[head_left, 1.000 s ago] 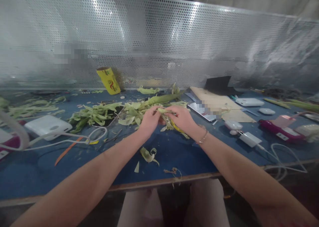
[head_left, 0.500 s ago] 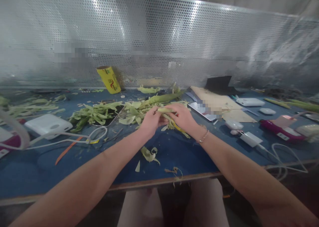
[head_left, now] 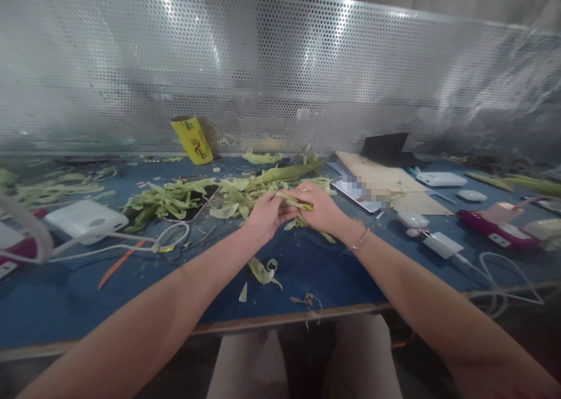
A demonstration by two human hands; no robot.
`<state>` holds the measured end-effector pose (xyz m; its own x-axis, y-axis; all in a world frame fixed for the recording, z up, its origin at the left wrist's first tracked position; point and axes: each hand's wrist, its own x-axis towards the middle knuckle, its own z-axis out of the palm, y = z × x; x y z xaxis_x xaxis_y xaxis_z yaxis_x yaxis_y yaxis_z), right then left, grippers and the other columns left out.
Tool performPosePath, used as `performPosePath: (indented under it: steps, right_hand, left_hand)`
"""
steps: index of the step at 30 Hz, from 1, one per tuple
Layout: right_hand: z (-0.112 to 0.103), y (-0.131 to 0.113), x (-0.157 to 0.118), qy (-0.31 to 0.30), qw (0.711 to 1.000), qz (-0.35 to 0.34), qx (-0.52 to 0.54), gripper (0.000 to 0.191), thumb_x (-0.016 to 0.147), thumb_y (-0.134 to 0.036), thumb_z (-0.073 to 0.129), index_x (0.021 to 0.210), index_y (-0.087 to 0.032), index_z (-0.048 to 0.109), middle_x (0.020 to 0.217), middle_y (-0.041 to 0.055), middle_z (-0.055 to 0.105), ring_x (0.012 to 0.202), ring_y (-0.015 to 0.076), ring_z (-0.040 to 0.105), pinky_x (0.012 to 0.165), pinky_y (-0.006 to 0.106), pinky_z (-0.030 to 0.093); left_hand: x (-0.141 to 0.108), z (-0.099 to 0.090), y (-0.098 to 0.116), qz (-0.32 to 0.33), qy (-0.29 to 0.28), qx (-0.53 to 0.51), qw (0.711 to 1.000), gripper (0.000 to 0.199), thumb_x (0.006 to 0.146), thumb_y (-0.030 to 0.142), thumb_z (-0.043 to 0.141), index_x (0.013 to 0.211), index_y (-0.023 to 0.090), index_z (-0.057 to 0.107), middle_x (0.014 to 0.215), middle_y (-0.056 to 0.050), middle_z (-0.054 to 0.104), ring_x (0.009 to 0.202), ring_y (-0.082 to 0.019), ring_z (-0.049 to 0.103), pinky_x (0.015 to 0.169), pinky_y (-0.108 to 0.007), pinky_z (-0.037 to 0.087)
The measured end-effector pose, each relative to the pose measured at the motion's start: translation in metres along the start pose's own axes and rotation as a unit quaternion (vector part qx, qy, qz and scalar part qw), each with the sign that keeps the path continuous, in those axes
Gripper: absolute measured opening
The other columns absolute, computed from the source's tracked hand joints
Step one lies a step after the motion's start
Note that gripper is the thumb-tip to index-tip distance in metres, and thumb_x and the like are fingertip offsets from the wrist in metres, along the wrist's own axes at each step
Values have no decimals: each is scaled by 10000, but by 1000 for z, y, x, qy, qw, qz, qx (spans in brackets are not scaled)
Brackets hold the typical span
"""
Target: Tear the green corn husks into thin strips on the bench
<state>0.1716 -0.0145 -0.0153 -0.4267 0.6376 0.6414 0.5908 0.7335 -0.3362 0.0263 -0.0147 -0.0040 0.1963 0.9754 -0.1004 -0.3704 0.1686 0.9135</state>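
1. While both hands meet mid-scene, I have left hand and right hand closed on a pale green strip.
2. Strip's at the near side of the leaf pile, above the blue table.
3. Yellow tube tilts, far left of the hands.
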Motion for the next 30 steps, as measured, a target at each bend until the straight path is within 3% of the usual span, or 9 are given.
performPosePath:
  steps: [8,22,30]
  right_hand:
    - [-7,-5,-2,-58,998,-13,-10,458,844,-233,442,1301,-204,463,1058,102,496,916,190,514,829,376,439]
    - [-1,-4,3,3,998,20,-52,332,898,-285,402,1149,-223,610,824,51,553,777,152,514,721,296,420]
    - [-3,-9,5,54,997,55,-6,199,836,-268,523,900,-201,699,835,53,631,787,154,559,690,281,426]
  left_hand:
    - [-5,4,5,7,13,13,1000,166,769,35,394,714,136,512,467,35,501,387,-47,477,435,-153,457]
    - [-3,2,0,17,11,21,1000,220,735,-2,376,821,142,518,524,22,556,432,-58,531,505,-189,495]
    - [-2,5,-3,66,9,6,998,183,710,-2,433,783,140,522,636,9,584,561,-53,571,668,-219,514]
